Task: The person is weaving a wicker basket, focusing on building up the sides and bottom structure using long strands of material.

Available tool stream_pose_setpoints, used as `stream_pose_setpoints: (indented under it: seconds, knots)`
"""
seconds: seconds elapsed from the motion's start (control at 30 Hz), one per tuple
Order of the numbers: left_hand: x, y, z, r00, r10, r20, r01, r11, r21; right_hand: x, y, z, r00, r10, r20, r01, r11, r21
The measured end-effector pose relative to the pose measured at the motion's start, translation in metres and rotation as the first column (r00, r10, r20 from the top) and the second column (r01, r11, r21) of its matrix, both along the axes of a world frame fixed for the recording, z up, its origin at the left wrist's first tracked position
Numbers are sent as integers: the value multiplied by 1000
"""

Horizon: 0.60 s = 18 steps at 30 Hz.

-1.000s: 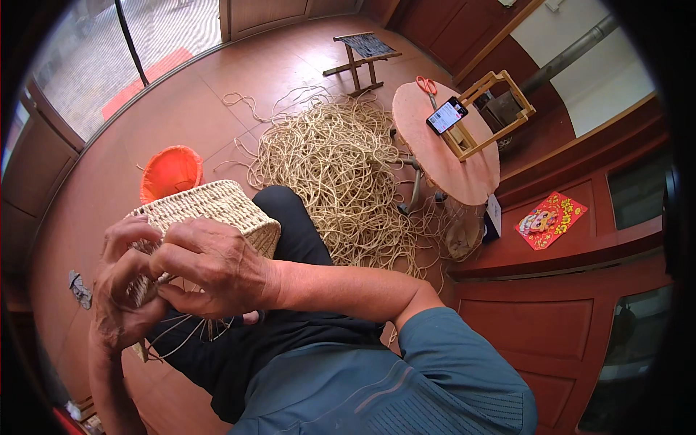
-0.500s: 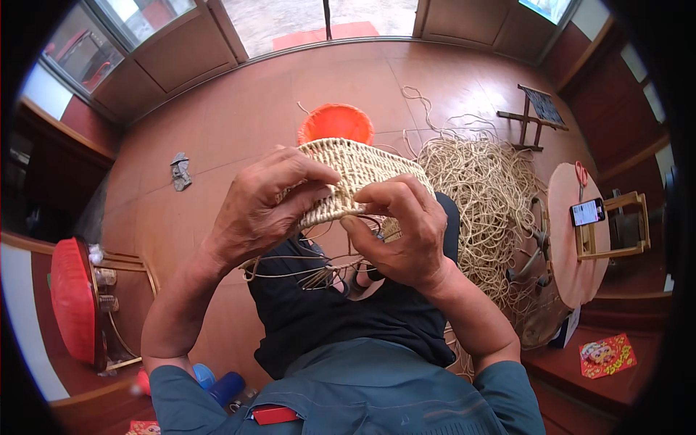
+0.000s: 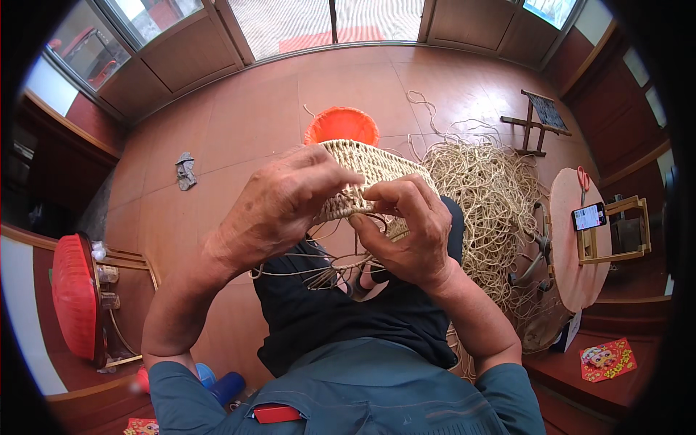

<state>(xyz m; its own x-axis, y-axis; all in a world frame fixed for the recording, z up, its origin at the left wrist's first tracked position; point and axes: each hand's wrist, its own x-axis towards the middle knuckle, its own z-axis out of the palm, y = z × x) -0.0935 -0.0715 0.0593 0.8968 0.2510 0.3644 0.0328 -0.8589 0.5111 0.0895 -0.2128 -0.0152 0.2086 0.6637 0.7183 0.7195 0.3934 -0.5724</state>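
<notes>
one pale straw-coloured, box-shaped woven basket [image 3: 380,164], at twelve o'clock from us, long axis running ten to four; our right hand [image 3: 412,230], grip pinching its near edge; our left hand [image 3: 283,194], at nine, fingertips over the weave, closure we cannot tell.

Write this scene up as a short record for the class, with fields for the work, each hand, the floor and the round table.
Work: pale woven piece, thin loose cords below it
Left hand: over its left part; grip unclear
Right hand: gripping its near edge
Floor: tangled cord pile, orange bin, folding stool
Round table: scissors, phone, wooden frame
</notes>
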Motion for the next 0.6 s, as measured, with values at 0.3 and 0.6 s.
stream_pose_setpoints:
  seconds: [0.3,0.6]
  knots:
    - [-1,-21,-22,964,119,237,-164,969,183,7,11,3,1000,-10,-19,9,999,-38]
    - [6,-105,-100,827,554,92,-272,539,-797,17,31,0,997,64,-39,-65,997,-30]
